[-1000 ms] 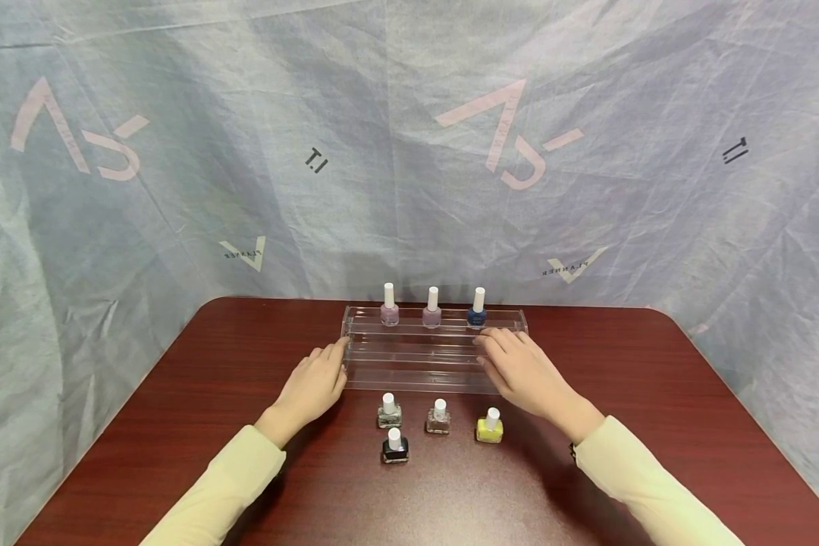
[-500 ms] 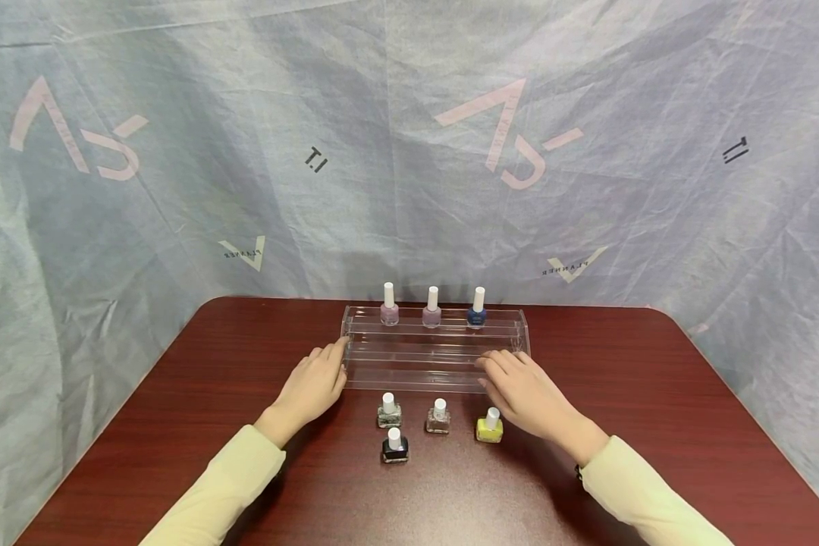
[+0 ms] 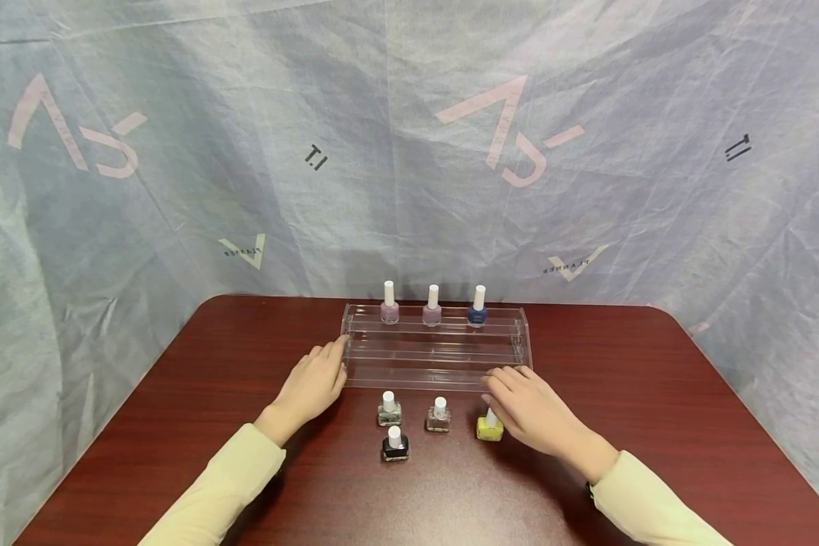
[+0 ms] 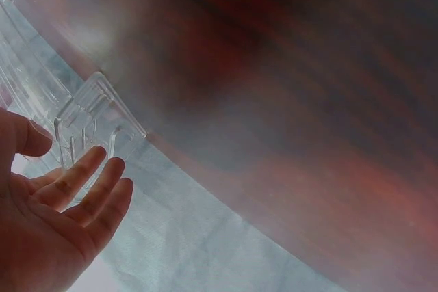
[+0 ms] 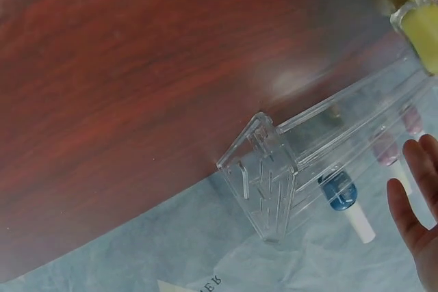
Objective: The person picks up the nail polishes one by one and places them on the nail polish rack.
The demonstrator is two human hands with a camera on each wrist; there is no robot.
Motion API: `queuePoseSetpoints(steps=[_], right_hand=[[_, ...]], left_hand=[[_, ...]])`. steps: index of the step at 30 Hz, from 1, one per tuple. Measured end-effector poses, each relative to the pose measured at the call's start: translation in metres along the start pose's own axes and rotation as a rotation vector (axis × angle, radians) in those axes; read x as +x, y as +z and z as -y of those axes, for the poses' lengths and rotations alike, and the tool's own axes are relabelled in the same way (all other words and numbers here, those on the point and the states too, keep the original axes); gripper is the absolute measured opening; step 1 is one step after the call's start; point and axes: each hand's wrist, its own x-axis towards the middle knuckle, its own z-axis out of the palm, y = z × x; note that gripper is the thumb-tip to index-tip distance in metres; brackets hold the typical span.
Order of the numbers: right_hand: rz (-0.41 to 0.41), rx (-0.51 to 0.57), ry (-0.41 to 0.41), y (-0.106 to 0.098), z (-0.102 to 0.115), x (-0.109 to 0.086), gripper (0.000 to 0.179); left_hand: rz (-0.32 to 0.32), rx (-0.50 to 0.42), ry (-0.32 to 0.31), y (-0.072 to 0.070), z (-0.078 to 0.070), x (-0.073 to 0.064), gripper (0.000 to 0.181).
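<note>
A clear acrylic stepped rack [image 3: 409, 378] stands on the table, with two mauve nail polish bottles [image 3: 432, 315] and a dark blue one [image 3: 477, 315] upright on its top step. My left hand [image 3: 312, 385] rests its fingertips at the rack's left end; in the left wrist view its fingers [image 4: 96, 193] are loosely extended beside the clear end panel [image 4: 102, 117]. My right hand [image 3: 535, 406] hovers over a yellow nail polish bottle [image 3: 489, 429], partly covering its white cap. In the right wrist view the right fingers [image 5: 404, 213] are apart and hold nothing.
In front of the rack stand a glittery silver bottle [image 3: 389, 414], a brownish glitter bottle [image 3: 439, 419] and a black bottle [image 3: 395, 447], all white-capped. The dark red wooden table [image 3: 177, 425] ends at a hanging grey cloth [image 3: 396, 189].
My right hand has drawn back from the rack's right side, toward the front, and now overlaps the yellow bottle's cap. The left hand stays at the rack's left end.
</note>
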Motion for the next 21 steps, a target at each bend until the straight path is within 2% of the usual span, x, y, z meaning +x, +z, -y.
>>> queuePoseSetpoints(steps=[10,21], right_hand=[[0.007,0.02,-0.067,0.001,0.005,-0.005,0.017],[0.033,0.029,-0.076,0.003,0.007,-0.012,0.017]], left_hand=[[0.006,-0.002,-0.005,-0.001,-0.001,0.0,0.05],[0.011,-0.006,-0.011,0.0,0.0,0.0,0.049]])
